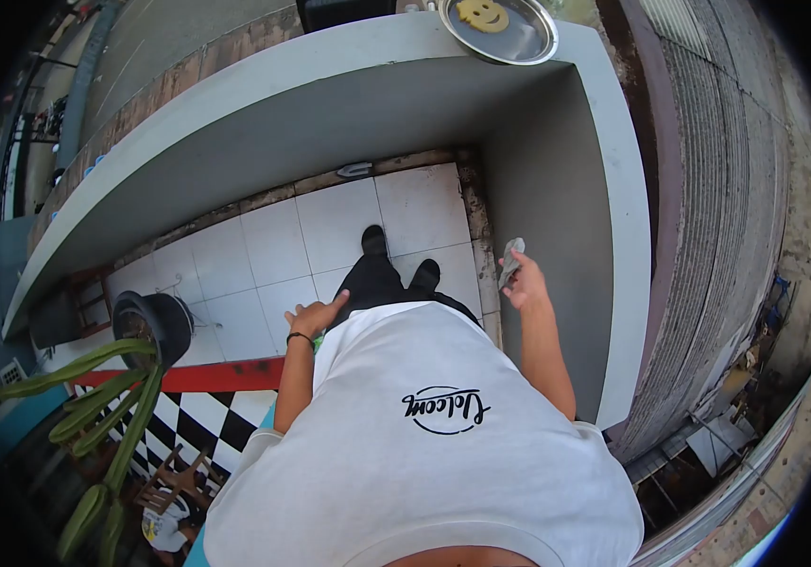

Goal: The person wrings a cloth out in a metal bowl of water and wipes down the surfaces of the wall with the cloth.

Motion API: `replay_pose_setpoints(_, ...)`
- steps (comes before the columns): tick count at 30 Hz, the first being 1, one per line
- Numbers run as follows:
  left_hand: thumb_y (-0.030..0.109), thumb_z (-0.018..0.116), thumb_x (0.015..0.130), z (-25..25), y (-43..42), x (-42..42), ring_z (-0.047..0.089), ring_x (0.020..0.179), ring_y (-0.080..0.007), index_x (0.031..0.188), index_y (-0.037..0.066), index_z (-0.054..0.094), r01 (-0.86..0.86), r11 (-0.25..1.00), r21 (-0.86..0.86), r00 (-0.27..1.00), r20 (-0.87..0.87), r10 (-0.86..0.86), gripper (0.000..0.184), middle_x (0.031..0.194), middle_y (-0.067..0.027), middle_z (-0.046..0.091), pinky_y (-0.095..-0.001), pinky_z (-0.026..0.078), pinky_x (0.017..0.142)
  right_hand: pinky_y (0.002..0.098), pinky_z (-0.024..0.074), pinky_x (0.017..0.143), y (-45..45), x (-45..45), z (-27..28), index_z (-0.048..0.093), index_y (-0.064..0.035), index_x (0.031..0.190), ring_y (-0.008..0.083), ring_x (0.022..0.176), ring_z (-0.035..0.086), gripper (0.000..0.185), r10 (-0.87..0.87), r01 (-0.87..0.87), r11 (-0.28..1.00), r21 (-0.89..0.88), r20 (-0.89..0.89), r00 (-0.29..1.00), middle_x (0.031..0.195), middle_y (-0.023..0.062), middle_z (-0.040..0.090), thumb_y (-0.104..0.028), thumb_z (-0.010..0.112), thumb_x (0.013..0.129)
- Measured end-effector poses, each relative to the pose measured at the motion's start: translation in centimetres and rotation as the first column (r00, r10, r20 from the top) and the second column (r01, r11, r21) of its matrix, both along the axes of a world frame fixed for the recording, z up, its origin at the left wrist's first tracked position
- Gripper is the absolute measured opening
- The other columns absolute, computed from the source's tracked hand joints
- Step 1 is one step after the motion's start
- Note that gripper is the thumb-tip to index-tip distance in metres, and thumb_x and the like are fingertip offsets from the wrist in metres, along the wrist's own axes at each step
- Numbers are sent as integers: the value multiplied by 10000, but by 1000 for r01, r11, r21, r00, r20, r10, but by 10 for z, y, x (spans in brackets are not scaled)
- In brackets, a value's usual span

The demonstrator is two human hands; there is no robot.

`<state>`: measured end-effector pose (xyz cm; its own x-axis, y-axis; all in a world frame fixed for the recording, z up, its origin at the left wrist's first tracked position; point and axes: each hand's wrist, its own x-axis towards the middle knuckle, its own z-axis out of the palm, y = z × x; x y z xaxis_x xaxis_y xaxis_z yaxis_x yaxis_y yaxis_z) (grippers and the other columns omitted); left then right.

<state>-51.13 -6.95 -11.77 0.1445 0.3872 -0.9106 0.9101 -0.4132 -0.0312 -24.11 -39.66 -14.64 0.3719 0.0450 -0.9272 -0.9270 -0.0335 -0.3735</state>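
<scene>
My right hand (525, 283) is closed around a crumpled grey cloth (511, 262), which sticks out above the fingers beside the grey inner wall. Down at my left side, my left hand (316, 315) has its fingers apart and holds nothing; a dark band circles that wrist. It is nearest to my white shirt and dark trousers. Far from both hands, a round metal tray (522, 45) rests on top of the white ledge (377, 42), with a yellow smiley-face piece (483, 15) in it.
A dark pot (171, 326) with a long-stemmed green plant stands left on the white tiled floor (339, 222). The low wall curves around ahead and right. A black object (344, 11) is beyond the ledge. Wooden chairs and another person (167, 527) are at the lower left.
</scene>
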Motion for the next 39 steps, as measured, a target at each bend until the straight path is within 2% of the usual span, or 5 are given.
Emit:
replay_pose_setpoints(19, 581, 397, 975, -70, 73, -27, 631, 947, -322, 884, 32, 661, 31, 999, -14, 971, 237, -27, 616, 929, -152, 678, -413, 462, 819, 333, 473, 742, 183, 107, -71, 682, -37, 970, 135, 808, 604, 255, 257, -202, 964, -174, 405, 878, 841, 30, 679, -274, 697, 877)
replay_pose_setpoints(21, 398, 490, 1008, -126, 122, 7, 549, 780, -178, 874, 51, 574, -426, 883, -196, 571, 699, 431, 381, 745, -53, 568, -325, 438, 747, 340, 489, 697, 185, 151, -142, 690, -45, 1015, 169, 728, 615, 294, 112, -108, 993, -37, 506, 855, 832, 39, 676, -283, 728, 847)
replay_pose_setpoints(24, 110, 526, 981, -102, 187, 123, 500, 815, -144, 917, 68, 514, -540, 839, 63, -36, 995, -98, 78, 859, -35, 503, -285, 430, 785, 308, 497, 587, 206, 200, -258, 661, -28, 988, 156, 664, 601, 252, 276, -98, 952, -289, 679, 681, 792, 38, 644, -221, 732, 842)
replay_pose_setpoints(32, 146, 420, 974, -57, 286, 189, 503, 919, -222, 853, -6, 518, -125, 986, 112, -875, 455, -163, 217, 870, -118, 510, -370, 419, 901, 323, 522, 512, 259, 195, -472, 607, -32, 972, 147, 649, 581, 180, -32, -60, 993, 97, 739, 673, 752, 30, 565, -88, 696, 826)
replay_pose_setpoints(39, 354, 626, 916, -23, 334, 290, 557, 754, -309, 767, 71, 540, -872, -143, 468, 198, 70, -978, 331, 752, -94, 589, -433, 415, 732, 360, 471, 747, 212, 322, -289, 567, 4, 1014, 210, 788, 580, 197, -103, 448, 882, 144, 988, -116, 857, 102, 608, -116, 641, 877)
